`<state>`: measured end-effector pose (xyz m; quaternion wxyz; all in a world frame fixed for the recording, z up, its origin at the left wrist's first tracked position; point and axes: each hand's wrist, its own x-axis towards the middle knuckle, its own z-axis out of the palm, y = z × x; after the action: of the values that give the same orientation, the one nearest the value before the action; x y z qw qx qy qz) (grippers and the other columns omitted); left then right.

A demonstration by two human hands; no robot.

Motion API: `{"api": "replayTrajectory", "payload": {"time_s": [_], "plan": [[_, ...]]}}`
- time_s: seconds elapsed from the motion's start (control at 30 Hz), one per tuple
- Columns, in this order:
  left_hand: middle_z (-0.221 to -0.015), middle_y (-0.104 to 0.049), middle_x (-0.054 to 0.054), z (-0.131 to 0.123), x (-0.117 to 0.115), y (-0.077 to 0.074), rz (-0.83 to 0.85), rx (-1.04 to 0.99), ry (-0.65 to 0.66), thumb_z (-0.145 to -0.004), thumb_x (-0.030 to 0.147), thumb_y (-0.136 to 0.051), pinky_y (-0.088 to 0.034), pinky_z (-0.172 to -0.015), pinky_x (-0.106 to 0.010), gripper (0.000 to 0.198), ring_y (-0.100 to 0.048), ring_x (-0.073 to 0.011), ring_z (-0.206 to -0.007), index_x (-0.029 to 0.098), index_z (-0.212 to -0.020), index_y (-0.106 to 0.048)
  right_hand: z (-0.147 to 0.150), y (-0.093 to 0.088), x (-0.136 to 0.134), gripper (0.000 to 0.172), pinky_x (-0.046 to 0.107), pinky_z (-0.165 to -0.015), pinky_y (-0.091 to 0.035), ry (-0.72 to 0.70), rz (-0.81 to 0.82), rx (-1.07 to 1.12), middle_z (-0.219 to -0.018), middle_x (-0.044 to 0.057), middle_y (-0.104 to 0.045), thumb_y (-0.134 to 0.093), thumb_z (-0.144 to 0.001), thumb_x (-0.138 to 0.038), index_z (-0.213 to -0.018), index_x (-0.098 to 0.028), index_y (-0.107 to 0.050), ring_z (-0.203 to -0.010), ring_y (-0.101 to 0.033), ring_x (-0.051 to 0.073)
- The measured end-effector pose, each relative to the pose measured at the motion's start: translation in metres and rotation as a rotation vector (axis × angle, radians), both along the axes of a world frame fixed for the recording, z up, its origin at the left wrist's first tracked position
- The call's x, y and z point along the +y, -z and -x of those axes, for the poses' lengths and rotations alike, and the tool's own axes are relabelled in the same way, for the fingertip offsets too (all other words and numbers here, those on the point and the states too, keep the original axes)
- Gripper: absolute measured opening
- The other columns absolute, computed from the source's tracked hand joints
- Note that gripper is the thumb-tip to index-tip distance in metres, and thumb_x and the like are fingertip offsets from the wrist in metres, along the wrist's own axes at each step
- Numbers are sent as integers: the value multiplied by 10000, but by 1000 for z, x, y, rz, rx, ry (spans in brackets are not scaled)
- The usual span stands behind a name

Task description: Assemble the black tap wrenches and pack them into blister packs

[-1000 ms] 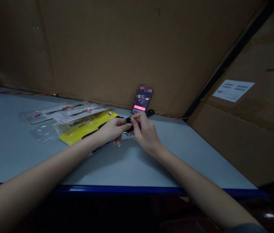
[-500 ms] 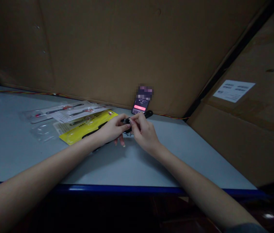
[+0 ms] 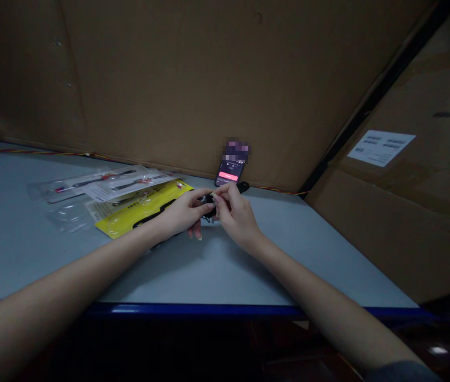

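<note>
Both hands have shifted slightly left: the left hand (image 3: 185,211) and right hand (image 3: 236,212) hold a black-handled tool (image 3: 243,187) between them, fingers clamped on it, above the desk (image 3: 29,254) (its tip is hidden). A slackened pinch could drop it onto the yellow packaging card (image 3: 145,208).

The view is closed off at twelve o'clock by a large cardboard wall (image 3: 177,79), and a cardboard box (image 3: 392,239) is set at two o'clock, with a white label (image 3: 381,148) stuck on it. A pale grey table (image 3: 29,254) edged in blue is dimly lit, a striped wire (image 3: 29,152) being laid along its back at ten o'clock. The area at six o'clock is left in darkness.
</note>
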<state>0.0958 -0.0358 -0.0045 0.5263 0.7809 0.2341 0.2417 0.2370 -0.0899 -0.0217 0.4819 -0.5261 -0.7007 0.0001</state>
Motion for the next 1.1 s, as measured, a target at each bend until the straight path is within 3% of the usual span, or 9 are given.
{"api": "replayTrajectory", "payload": {"time_s": [0.33, 0.67, 0.8, 1.1], "plan": [[-459, -509, 66, 0, -3, -2, -29, 21, -33, -868, 268, -460, -352, -296, -141, 346, -507, -78, -297, 98, -1167, -491, 0, -3, 0, 26, 241, -547, -400, 24, -22, -11, -708, 5, -573, -421, -871, -229, -861, -212, -438, -605, -552, 130], [-791, -659, -43, -2, 4, 2, 15, 5, -63, -824, 228, -516, -344, -276, -150, 296, -584, -92, -379, 120, -1100, -500, -3, -1, 4, 50, 243, -575, -424, -67, 58, 81, -717, -14, -540, -404, -874, -219, -883, -211, -453, -607, -546, 119], [-896, -666, -75, -2, 3, 1, 72, -25, -79, -803, 221, -551, -333, -282, -142, 266, -627, -105, -455, 122, -1047, -515, -6, -3, 4, 72, 255, -648, -435, -47, -11, 20, -795, 17, -562, -422, -848, -158, -856, -199, -482, -718, -553, 136], [-844, -653, -61, -1, -1, -1, 126, -44, -56, -804, 222, -549, -328, -293, -129, 213, -653, -126, -518, 119, -990, -544, -5, -5, 0, 98, 262, -661, -414, 28, -165, -131, -779, 36, -583, -430, -839, -126, -851, -184, -509, -734, -554, 154]]}}
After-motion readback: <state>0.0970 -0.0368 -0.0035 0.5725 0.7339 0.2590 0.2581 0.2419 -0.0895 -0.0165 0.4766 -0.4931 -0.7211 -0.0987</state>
